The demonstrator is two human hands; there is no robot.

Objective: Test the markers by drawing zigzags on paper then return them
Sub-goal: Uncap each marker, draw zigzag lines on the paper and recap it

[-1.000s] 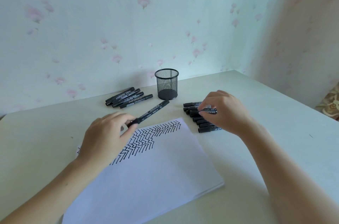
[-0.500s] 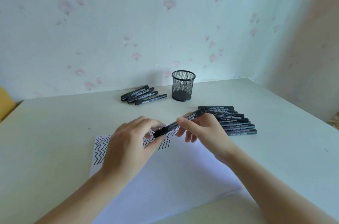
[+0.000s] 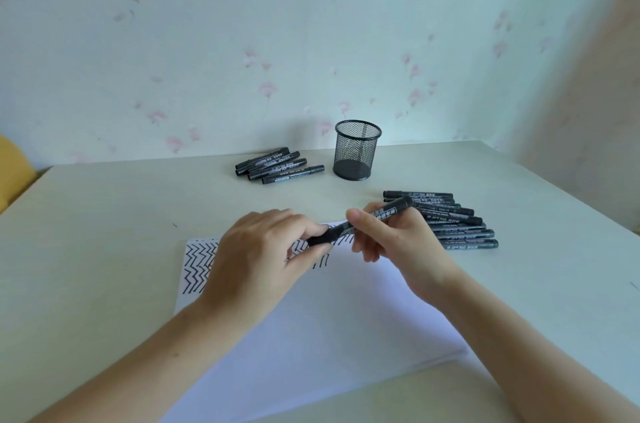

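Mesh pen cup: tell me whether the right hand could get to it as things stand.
Probably yes, but not freely: the right hand grips a marker shared with the left hand. The table between it and the mesh cup looks bare.

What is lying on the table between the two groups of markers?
In the head view, the black mesh cup stands between the left group and the right row; otherwise bare table.

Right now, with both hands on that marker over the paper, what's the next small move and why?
Probably pull the cap off: the left hand pinches the capped end of the marker, the right hand holds its barrel, and the paper below has room for zigzags.
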